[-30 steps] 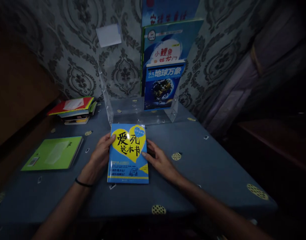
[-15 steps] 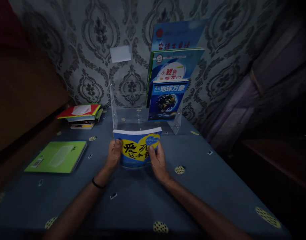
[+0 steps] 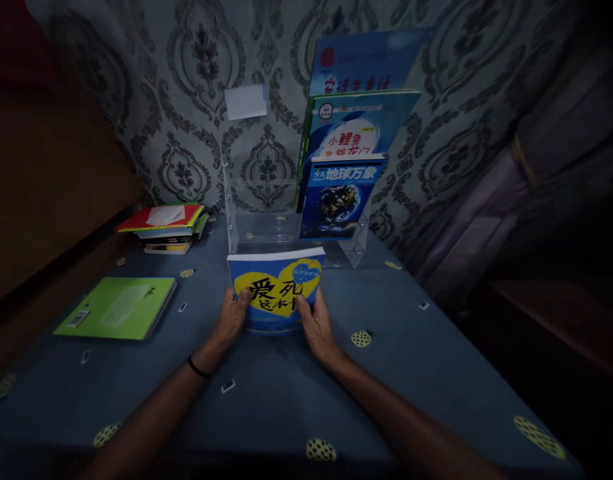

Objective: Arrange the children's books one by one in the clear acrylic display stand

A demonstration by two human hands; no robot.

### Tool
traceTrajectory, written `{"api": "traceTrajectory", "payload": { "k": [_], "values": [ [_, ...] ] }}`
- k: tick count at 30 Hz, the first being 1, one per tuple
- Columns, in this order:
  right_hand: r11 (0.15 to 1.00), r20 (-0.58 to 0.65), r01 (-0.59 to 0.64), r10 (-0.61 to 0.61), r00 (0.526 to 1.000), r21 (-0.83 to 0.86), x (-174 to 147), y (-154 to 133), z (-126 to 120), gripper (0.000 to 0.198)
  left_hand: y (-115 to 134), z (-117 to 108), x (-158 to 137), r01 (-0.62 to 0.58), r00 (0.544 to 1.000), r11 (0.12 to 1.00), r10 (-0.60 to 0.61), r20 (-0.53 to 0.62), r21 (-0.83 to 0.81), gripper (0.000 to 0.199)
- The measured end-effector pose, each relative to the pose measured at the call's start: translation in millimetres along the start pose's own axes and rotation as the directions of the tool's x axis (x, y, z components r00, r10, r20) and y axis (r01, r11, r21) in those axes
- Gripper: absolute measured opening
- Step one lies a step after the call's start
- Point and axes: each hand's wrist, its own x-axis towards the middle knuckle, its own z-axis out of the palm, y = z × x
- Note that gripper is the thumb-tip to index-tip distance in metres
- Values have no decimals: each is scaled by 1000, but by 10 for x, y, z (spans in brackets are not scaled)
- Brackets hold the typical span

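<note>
A blue book with a yellow heart and black characters on its cover (image 3: 273,307) is held between both hands, over the table in front of a clear acrylic rack. My left hand (image 3: 232,313) grips its left edge, thumb on the cover. On the right edge, my right hand (image 3: 317,323) does the same; the fingers behind the book are hidden. Behind it, the clear rack (image 3: 231,220) carries several books on its right side: a blue book with a globe (image 3: 336,203) in front, a blue-green one (image 3: 373,120) behind, and a taller blue one (image 3: 371,60) at the back.
To the left lies a green book (image 3: 119,310), flat on the blue patterned tablecloth (image 3: 271,427). Farther back is a stack of books (image 3: 169,223) with a red one on top. A white label (image 3: 246,102) sits above the rack's left part. A curtain (image 3: 486,200) hangs at the right.
My hands have slid slightly lower along the book's sides, and its top edge now tilts up a little to the right. The view has shifted slightly.
</note>
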Motion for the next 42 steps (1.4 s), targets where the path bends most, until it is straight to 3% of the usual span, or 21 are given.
{"api": "traceTrajectory", "payload": {
  "k": [6,12,17,20,23,25,28,31,34,36,38,42],
  "values": [
    [994,151,-73,59,987,83,-61,-323,7,47,314,111,-19,176,984,971,-167,65,-162,63],
    [908,165,-339,305,938,247,-70,-421,31,53,500,110,-81,443,896,892,-436,80,-96,36],
    [814,191,-480,440,877,327,-54,-351,47,47,427,-3,-101,495,869,869,-494,37,-21,30],
    [760,270,-554,485,832,340,-91,-321,43,44,410,-115,-28,474,874,878,-478,83,62,30],
    [703,416,-642,508,755,306,-148,-303,16,43,474,-256,156,398,868,892,-442,227,213,33],
    [675,484,-679,509,711,288,-182,-294,-19,42,553,-352,332,290,830,882,-425,361,371,36],
    [683,429,-660,518,740,313,-212,-279,-102,34,663,-448,571,-42,781,804,-344,521,593,37],
    [739,353,-617,520,778,271,-215,-243,-201,29,706,-434,586,-432,763,548,-202,615,716,32],
    [776,370,-597,504,781,205,-191,-193,-267,28,680,-309,293,-655,720,216,-115,685,724,32],
    [782,389,-592,492,779,196,-162,-164,-287,29,634,-205,9,-715,683,102,-109,723,691,36],
    [771,411,-604,494,767,201,-126,-145,-296,30,570,-125,-247,-752,650,46,-110,752,657,45],
    [757,442,-625,502,744,191,-54,-122,-321,26,435,-88,-492,-736,677,-81,-72,732,672,50]
  ]
}}
